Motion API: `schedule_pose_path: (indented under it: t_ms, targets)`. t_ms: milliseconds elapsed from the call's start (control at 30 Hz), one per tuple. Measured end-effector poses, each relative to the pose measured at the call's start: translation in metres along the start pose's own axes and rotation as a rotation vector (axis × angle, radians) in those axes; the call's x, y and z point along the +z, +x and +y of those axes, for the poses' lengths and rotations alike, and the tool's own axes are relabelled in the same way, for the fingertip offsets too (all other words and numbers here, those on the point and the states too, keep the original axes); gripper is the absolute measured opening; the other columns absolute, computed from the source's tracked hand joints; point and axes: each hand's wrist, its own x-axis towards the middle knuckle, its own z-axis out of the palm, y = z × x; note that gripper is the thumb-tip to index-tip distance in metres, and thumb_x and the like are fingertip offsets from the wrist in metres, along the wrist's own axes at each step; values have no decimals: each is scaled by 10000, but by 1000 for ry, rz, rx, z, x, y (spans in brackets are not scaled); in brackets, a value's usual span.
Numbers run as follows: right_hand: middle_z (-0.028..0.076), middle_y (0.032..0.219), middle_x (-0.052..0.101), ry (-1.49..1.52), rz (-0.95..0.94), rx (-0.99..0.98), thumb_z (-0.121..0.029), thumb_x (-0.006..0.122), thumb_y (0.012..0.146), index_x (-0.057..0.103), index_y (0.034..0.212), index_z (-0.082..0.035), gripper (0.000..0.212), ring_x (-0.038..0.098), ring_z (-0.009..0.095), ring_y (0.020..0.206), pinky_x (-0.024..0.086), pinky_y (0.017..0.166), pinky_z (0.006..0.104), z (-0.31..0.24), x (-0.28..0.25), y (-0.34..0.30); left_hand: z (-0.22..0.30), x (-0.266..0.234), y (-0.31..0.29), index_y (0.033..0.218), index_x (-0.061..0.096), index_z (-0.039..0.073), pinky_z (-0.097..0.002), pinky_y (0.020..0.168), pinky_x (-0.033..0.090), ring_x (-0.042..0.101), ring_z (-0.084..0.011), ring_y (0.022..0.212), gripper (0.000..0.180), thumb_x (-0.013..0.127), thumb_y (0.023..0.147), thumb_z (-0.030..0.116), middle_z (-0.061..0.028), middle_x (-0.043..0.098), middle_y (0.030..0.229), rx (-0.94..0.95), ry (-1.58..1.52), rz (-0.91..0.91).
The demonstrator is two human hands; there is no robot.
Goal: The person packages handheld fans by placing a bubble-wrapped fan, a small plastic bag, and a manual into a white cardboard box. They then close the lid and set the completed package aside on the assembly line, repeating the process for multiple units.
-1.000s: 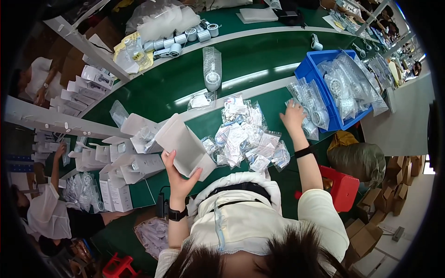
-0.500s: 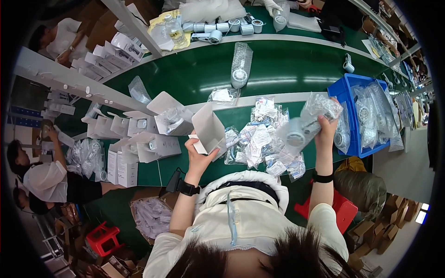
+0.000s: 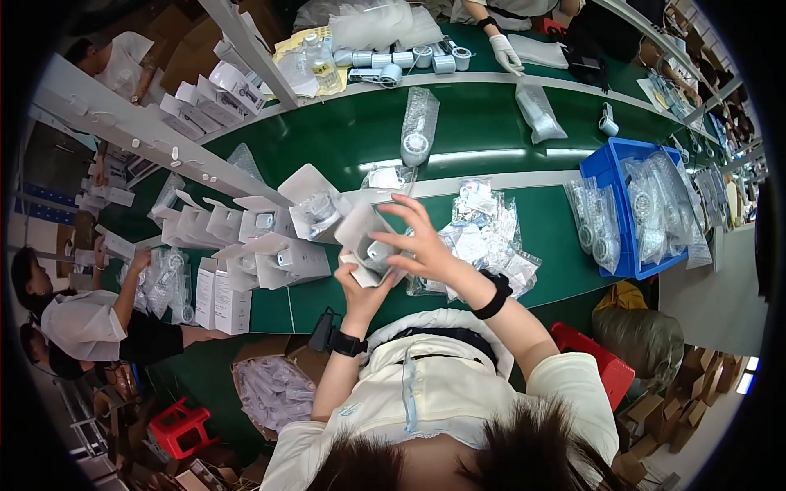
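My left hand (image 3: 360,288) grips a small open white carton (image 3: 363,235) from below, just above the near edge of the green table (image 3: 491,139). My right hand (image 3: 413,239) reaches over the carton's open mouth, fingers on a clear bagged round part (image 3: 379,250) that sits inside the carton. A heap of small clear bags with white parts (image 3: 483,237) lies just right of my hands. Several more open white cartons (image 3: 270,237) holding parts stand to the left.
A blue bin (image 3: 626,209) of bagged parts stands at right. Bagged parts (image 3: 417,127) ride the green belt; white cylinders (image 3: 401,61) line its far side. A gloved hand (image 3: 506,53) works across. Closed white boxes (image 3: 219,299) stand left, near a seated person (image 3: 90,323).
My right hand came back from the blue bin with a bagged part and now holds it in the carton. The carton moved right, in front of me.
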Motion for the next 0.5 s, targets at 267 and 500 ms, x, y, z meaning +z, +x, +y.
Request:
schedule_pose_path:
  t_ms: [267, 500]
  targets:
    - [146, 1135, 490, -413, -33, 383, -69, 541, 760, 484, 1156, -53, 401, 449, 324, 1075, 397, 887, 380, 158, 96, -9, -14, -37, -31, 987, 260, 94, -379, 852, 367, 428, -327, 1028, 687, 801, 564, 117, -203, 344, 1140, 84, 54, 0]
    - [127, 1062, 533, -693, -535, 479, -45, 526, 757, 482, 1099, -43, 345, 501, 324, 1006, 431, 838, 363, 153, 92, -6, 45, -55, -1, 894, 500, 24, -317, 685, 413, 507, -257, 770, 388, 743, 596, 79, -134, 506, 891, -112, 238, -57]
